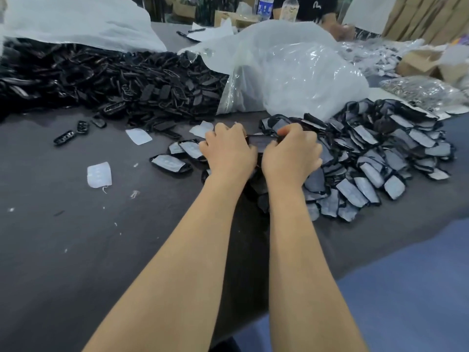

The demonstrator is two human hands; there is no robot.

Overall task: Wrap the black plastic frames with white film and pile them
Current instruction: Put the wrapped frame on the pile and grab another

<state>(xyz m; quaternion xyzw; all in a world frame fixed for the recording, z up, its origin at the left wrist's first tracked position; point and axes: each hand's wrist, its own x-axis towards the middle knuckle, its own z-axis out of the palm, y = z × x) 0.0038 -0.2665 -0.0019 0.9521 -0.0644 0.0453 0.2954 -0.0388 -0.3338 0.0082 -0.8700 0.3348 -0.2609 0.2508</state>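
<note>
Pinching observed at both ends of one black frame (262, 143): fingers of the left hand (227, 152) curl over its left end, fingers of the right hand (291, 154) curl over its right end. Only a short strip of the frame shows between the two hands, with pale white film across its face. Fingertips are hidden behind the knuckles, so the exact contact cannot be told. The frame is held low over the middle of the tabletop (76, 237), about midway between near and far edges.

Just left of the left hand: a few wrapped frames (170, 162) lying flat, film side up. Further left: two loose film pieces (99, 174), well apart from each other, and three stray bare frames (65, 137) toward the left edge.

Just right of the right hand: the pile of wrapped frames (375, 158), overlapping like shingles and spreading toward the right edge.

Toward the far left corner: a large heap of unwrapped frames (114, 80), spilling out from under a white sack (76, 19). Beside it, behind the hands, a clear plastic bag (291, 80), crumpled, touching both the heap and the pile.

Far edge: another person (319, 8) in a dark top, partly in view, with bottles (265, 5) nearby. Far right corner: cardboard boxes (418, 62) and small white items, too blurred to identify.
</note>
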